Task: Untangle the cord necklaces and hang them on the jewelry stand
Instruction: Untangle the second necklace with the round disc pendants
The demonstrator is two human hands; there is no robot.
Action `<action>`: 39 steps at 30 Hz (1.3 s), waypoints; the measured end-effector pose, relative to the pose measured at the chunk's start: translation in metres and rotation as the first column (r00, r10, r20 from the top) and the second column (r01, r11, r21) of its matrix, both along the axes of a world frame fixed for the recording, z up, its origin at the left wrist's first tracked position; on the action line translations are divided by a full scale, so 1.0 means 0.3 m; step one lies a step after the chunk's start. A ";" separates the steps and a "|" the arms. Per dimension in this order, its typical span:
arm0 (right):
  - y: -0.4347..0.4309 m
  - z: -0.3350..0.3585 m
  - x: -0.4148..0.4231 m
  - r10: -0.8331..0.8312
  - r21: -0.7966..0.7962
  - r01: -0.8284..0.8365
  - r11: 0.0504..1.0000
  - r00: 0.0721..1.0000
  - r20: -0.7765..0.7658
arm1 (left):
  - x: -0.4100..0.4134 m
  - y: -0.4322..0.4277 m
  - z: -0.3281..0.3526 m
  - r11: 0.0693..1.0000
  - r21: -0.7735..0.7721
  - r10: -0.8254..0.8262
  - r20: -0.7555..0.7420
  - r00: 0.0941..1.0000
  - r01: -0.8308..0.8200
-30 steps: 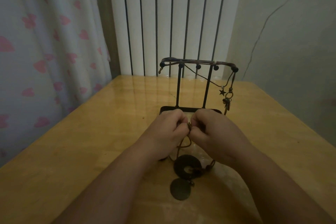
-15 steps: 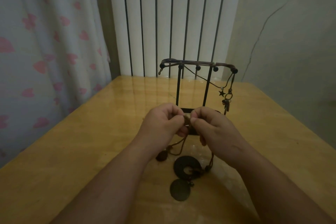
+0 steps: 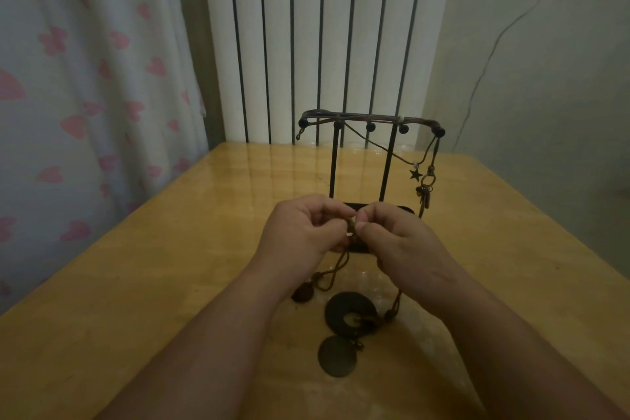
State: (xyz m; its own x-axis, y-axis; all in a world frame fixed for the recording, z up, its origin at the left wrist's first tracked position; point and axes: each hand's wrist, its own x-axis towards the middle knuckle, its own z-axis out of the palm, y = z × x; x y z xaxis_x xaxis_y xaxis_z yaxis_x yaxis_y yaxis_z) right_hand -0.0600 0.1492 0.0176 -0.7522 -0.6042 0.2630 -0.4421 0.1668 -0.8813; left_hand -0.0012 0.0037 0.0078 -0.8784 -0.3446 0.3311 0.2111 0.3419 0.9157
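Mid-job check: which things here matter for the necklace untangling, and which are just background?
Job: left hand and right hand, both pinching the cord necklace with disc pendants; jewelry stand; star-charm necklace already hung on it.
Background: table, heart-print curtain, radiator, wall cable.

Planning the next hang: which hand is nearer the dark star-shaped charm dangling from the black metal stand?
Right. The right hand is below and slightly left of the dark star-shaped charm; the left hand lies farther left. Both pinch the brown cord necklace.
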 end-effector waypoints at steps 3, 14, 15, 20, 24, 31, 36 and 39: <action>-0.002 -0.014 -0.011 -0.046 0.025 0.048 0.999 0.997 -0.061 | -0.005 -0.002 -0.003 1.000 -0.014 0.012 0.027 1.000 -0.011; -0.004 -0.030 -0.015 -0.145 0.087 0.173 0.981 0.952 -0.270 | -0.016 0.008 -0.009 0.997 -0.068 -0.035 0.120 0.992 0.044; -0.006 -0.030 -0.011 -0.153 0.111 0.195 0.974 0.938 -0.312 | -0.014 0.009 -0.010 0.995 -0.084 -0.036 0.123 0.992 0.046; -0.011 -0.023 -0.008 -0.154 0.209 0.265 0.941 0.887 -0.436 | -0.018 0.012 -0.007 0.990 -0.119 -0.048 0.172 0.984 0.069; -0.010 -0.017 -0.005 -0.132 0.232 0.253 0.939 0.889 -0.439 | -0.017 0.007 -0.004 0.992 -0.038 -0.109 0.214 0.971 0.120; -0.003 -0.020 -0.016 -0.132 0.215 0.241 0.946 0.896 -0.424 | -0.008 -0.005 0.007 0.995 -0.051 -0.079 0.190 0.979 0.090; 0.002 -0.019 -0.011 -0.104 0.222 0.204 0.954 0.913 -0.394 | -0.002 -0.009 0.008 0.988 -0.115 -0.077 0.191 0.979 0.100; 0.005 -0.014 -0.014 -0.086 0.174 0.148 0.974 0.943 -0.320 | 0.000 -0.015 0.007 0.988 -0.089 -0.109 0.178 0.978 0.127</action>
State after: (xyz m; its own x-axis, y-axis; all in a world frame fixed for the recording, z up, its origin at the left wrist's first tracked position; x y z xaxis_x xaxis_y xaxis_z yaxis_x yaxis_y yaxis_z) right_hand -0.0640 0.1508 0.0134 -0.7209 -0.5793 0.3804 -0.6540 0.3870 -0.6500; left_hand -0.0011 -0.0008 0.0099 -0.9577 -0.2080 0.1991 0.0978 0.4154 0.9044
